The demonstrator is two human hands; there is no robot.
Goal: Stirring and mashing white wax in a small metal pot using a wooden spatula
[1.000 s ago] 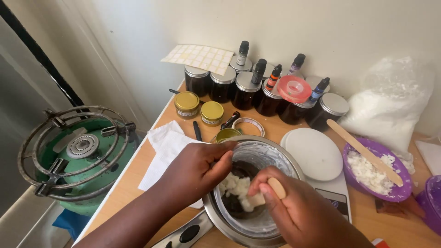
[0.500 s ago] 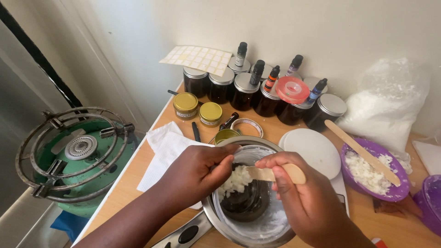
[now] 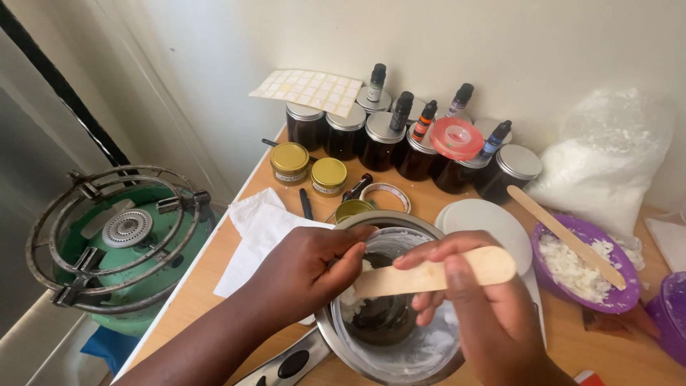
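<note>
The left hand (image 3: 304,268) grips the rim of a round steel bowl (image 3: 391,300) at the near edge of the wooden desk (image 3: 207,268). The right hand (image 3: 475,304) pinches a flat, pale wooden stick (image 3: 432,274), laid across the bowl above a dark jar and crumbly white wax flakes (image 3: 351,300) inside.

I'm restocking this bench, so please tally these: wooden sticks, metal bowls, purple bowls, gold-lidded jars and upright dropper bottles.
Wooden sticks: 2
Metal bowls: 1
Purple bowls: 2
Gold-lidded jars: 2
Upright dropper bottles: 5
Total: 12
</note>
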